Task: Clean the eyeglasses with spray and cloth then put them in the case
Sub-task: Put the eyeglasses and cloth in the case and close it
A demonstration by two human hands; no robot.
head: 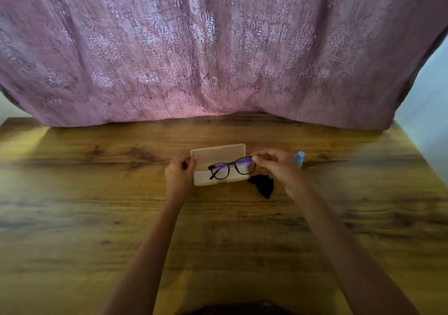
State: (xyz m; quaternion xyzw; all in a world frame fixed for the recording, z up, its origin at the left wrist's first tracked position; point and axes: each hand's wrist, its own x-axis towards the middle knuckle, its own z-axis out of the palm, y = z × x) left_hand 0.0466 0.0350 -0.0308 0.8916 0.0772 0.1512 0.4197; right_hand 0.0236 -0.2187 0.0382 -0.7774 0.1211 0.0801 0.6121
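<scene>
Eyeglasses: dark-framed pair with a violet glare on the lenses, at the centre of the frame, held over the open case. The right end sits higher in the picture than the left, and one temple arm crosses under the left lens. Whether the pair touches the case cannot be told.
Forearms: two bare forearms rise from the lower edge of the frame and converge toward the centre.
Tabletop: brown wood grain, filling the lower half of the frame.
Cloth: small, black and crumpled, lying on the tabletop just right of the case's near right corner, beside the right wrist.
Left hand: left of centre, fingers curled round the left end of the case, gripping it.
Right hand: right of centre, thumb and fingertips pinching the right end of the eyeglasses frame.
Case: pale beige and oblong, lying open on the tabletop at centre, its lid tipped back away from the viewer.
Spray bottle: small, with a light blue cap, standing upright just behind the right hand, which hides its lower part.
Curtain: pinkish-mauve patterned fabric filling the upper half of the frame, its hem meeting the far edge of the tabletop.
Wall: a pale strip at the right edge of the frame.
</scene>
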